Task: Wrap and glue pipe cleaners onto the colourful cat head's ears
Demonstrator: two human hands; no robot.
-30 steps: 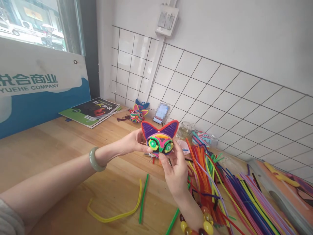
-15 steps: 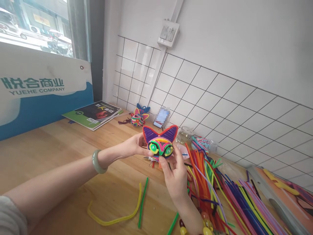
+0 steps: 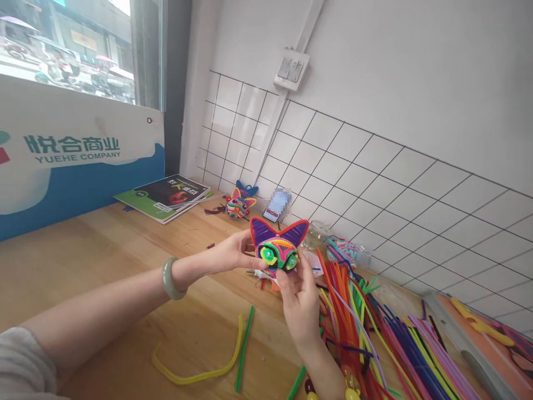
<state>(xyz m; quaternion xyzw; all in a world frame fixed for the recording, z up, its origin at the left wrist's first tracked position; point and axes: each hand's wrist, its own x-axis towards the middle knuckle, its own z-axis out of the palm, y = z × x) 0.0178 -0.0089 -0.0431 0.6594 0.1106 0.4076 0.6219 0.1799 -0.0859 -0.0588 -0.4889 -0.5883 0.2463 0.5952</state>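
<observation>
Between my two hands is a colourful pipe-cleaner animal head (image 3: pixel 278 244), raised over the table. It has purple ears edged in red, green and yellow eyes, and pink and orange stripes. My left hand (image 3: pixel 238 251) grips its left side, thumb at the lower face. On the right side my right hand (image 3: pixel 300 289) closes around it, thumb under the chin. Below lie a bent yellow pipe cleaner (image 3: pixel 195 379) and a straight green pipe cleaner (image 3: pixel 244 350), both apart from my hands. The back of the head is hidden.
Bundles of pipe cleaners (image 3: pixel 345 311) lie to the right, beside a yellow-handled tool (image 3: pixel 478 322). Toward the wall are a similar striped animal head (image 3: pixel 237 207), a phone (image 3: pixel 276 204), a glass jar (image 3: pixel 318 233) and booklets (image 3: pixel 164 195).
The view has shifted slightly, so the scene sits a little more to the right and lower. Both hands keep hold of the animal head, which is tilted a little differently.
</observation>
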